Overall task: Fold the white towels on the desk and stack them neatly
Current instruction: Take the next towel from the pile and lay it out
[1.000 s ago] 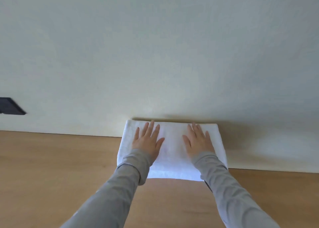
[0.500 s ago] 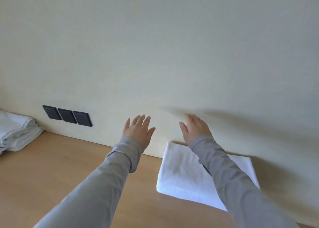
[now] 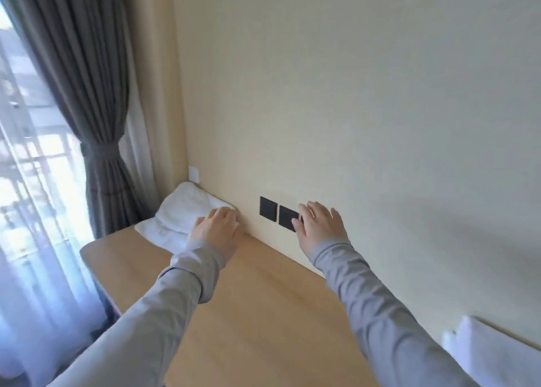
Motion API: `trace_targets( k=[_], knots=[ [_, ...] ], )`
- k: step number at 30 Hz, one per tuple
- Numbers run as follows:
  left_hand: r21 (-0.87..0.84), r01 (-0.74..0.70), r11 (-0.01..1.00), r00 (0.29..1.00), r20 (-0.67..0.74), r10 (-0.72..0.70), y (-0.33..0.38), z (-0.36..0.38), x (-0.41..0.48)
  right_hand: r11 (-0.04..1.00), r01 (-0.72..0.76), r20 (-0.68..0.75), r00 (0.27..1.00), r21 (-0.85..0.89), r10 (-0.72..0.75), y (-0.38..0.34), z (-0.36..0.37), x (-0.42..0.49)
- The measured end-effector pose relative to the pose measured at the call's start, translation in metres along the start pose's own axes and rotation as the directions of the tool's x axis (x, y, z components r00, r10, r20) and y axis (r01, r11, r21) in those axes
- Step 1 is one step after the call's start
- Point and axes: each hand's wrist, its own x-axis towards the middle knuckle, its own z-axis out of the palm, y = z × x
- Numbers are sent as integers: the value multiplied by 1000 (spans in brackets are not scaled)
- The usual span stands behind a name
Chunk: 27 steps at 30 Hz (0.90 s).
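Observation:
A loose heap of white towels lies at the far left end of the wooden desk, against the wall. My left hand hovers open at the heap's right edge, fingers spread, holding nothing. My right hand is raised open in front of the wall, apart from any towel. A folded white towel lies at the lower right, against the wall, partly cut off by the frame edge.
Black wall sockets sit just above the desk, partly behind my right hand. A grey tied curtain and a bright window stand left of the desk's end. A white wall plate is behind the heap.
Both hands left the folded towel and swung left with my view. The folded towel has slid to the lower right of the view, and the loose heap has come into reach of my left hand.

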Motion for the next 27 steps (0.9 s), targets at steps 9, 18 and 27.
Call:
trace_targets(
  k=[9,18,27],
  knots=[
    [4,296,955,949,-118,-293,-225,-45,-49,968,237,-76,970,80,-231,-221,4,65],
    [21,281,959,954,-112,-277,-315,-34,2,974,211,5,977,85,-212,-292,55,149],
    [9,237,972,970,-51,-236,-403,16,123,980,93,78,991,178,-108,-324,137,274]
  ],
)
